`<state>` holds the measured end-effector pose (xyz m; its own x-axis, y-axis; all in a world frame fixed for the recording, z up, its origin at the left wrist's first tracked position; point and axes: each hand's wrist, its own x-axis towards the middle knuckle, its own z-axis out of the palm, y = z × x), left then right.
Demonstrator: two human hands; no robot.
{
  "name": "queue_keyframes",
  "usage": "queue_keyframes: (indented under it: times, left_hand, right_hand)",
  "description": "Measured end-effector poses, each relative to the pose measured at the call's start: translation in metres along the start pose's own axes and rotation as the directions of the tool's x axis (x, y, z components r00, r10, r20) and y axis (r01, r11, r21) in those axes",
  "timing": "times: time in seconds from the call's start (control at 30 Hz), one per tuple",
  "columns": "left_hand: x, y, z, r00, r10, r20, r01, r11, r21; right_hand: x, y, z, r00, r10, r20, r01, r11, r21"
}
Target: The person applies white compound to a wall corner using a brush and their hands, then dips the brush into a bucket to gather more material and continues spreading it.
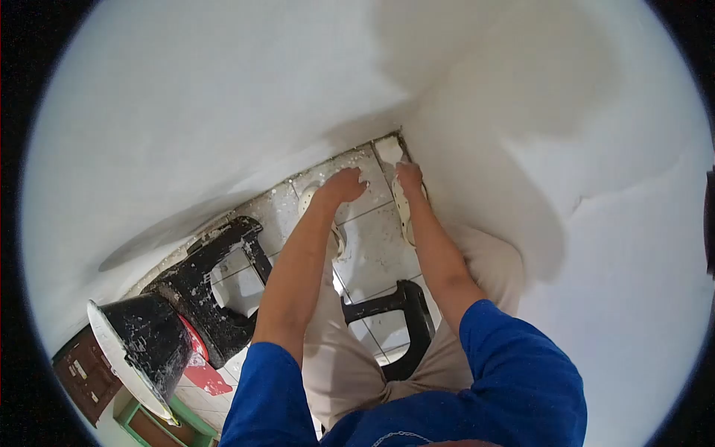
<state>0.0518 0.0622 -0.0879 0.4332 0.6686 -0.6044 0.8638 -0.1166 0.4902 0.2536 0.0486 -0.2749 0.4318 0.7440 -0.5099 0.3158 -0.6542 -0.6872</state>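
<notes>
My right hand (408, 176) is closed low in the corner, above my right shoe. A pale, flat putty knife (389, 149) shows just beyond its fingers, its blade toward the corner; the handle is hidden in the hand. My left hand (343, 187) hovers over the floor tiles (365, 231) near my left shoe (306, 200). Its fingers are loosely bent with a small gap between them, and I see nothing in them. The right shoe (403, 212), a cream clog with holes, stands beside the right wall.
White walls (223, 97) meet at the corner ahead. On the left, a spattered black stool (201, 290) stands by a black bucket (149, 343) with a pale rim. A red piece (205, 372) lies beside them. Another black stool (406, 328) is between my legs. White specks dot the tiles.
</notes>
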Motion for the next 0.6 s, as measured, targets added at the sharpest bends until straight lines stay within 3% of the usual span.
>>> queue_keyframes:
  times: [0.13, 0.2, 0.37, 0.47, 0.57, 0.6]
  left_hand:
    - [0.006, -0.003, -0.007, 0.999, -0.03, 0.026, 0.03, 1.0, -0.002]
    - [0.011, -0.003, -0.009, 0.999, -0.031, 0.012, 0.031, 1.0, -0.004]
    - [0.02, -0.012, 0.0, 1.0, -0.016, -0.026, 0.016, 1.0, 0.016]
    - [0.029, -0.016, 0.003, 0.992, -0.053, 0.114, 0.048, 0.998, 0.051]
    - [0.031, -0.018, 0.006, 0.994, -0.02, 0.108, 0.019, 1.0, 0.016]
    - [0.031, -0.019, 0.009, 0.998, -0.006, 0.066, 0.004, 1.0, 0.016]
  right_hand:
    - [0.008, 0.018, 0.032, 0.998, 0.012, 0.059, -0.01, 0.999, -0.038]
    - [0.014, 0.022, 0.039, 0.989, -0.13, 0.065, 0.14, 0.974, -0.179]
    - [0.022, 0.01, 0.039, 0.961, -0.09, 0.261, 0.201, 0.876, -0.438]
    - [0.022, 0.009, 0.036, 0.956, -0.145, 0.256, 0.255, 0.841, -0.477]
    - [0.019, -0.002, 0.032, 0.956, -0.208, 0.209, 0.287, 0.82, -0.495]
    - [0.023, 0.007, 0.037, 0.961, -0.241, 0.138, 0.277, 0.867, -0.414]
